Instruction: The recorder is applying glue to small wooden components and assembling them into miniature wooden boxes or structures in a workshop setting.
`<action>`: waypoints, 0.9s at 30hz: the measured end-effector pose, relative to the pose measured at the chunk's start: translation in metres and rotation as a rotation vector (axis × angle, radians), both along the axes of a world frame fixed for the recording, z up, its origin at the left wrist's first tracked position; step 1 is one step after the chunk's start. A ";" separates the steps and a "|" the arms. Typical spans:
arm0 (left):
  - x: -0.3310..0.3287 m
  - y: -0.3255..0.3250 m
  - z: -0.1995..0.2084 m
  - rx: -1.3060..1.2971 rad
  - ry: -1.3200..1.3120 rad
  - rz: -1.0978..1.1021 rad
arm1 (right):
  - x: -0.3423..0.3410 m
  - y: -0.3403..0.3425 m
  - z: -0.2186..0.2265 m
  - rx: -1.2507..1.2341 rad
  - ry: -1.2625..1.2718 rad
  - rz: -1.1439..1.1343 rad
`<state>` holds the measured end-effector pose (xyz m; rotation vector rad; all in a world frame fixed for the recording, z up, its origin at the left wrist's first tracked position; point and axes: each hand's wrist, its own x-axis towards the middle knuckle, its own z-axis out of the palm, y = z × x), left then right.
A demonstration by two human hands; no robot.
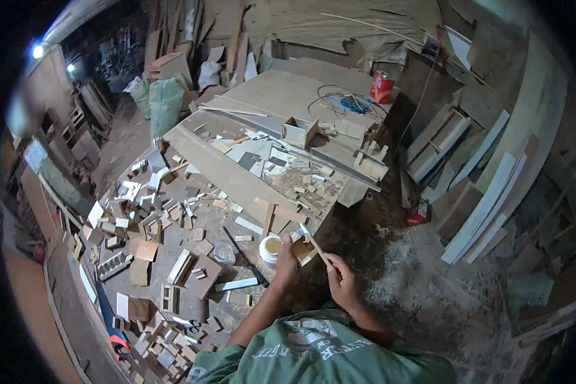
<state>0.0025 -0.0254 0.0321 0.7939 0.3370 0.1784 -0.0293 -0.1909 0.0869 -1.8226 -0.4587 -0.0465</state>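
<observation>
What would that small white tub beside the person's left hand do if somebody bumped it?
The white tub would probably slide more readily than topple, since it looks squat and stands upright on its base. A hard knock might spill it, as its top appears open over something yellowish. Its round wall suggests it could roll if tipped over.

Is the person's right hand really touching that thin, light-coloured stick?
Touching: the head view shows the right hand closed around the near end of the thin stick.
</observation>
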 end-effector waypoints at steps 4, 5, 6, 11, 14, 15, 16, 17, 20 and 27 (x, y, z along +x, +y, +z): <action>-0.001 0.014 -0.019 -0.012 0.036 0.001 | -0.013 0.004 0.013 -0.014 -0.117 0.115; -0.002 0.017 -0.021 0.054 0.037 0.006 | -0.011 0.004 0.013 -0.015 -0.115 0.128; -0.006 0.013 -0.003 -0.097 0.047 -0.035 | -0.006 0.003 0.010 -0.006 -0.042 0.059; -0.018 0.009 -0.003 -0.062 0.039 0.081 | 0.007 0.013 0.003 0.009 -0.051 -0.002; -0.023 0.008 -0.003 -0.092 0.011 0.067 | 0.002 0.020 -0.001 0.044 -0.066 0.036; -0.025 0.009 -0.007 -0.093 0.012 0.076 | 0.000 0.024 -0.001 0.084 -0.085 0.040; -0.026 0.011 -0.012 -0.111 0.000 0.061 | -0.003 0.025 0.007 0.003 -0.091 0.027; -0.028 0.012 -0.017 -0.129 -0.013 0.045 | -0.004 0.025 0.005 0.003 -0.089 0.035; -0.029 0.014 -0.031 0.019 -0.062 0.135 | -0.005 0.025 -0.004 -0.066 -0.170 0.075; -0.033 0.025 -0.031 -0.101 -0.029 0.199 | -0.019 0.020 0.001 -0.168 -0.267 0.123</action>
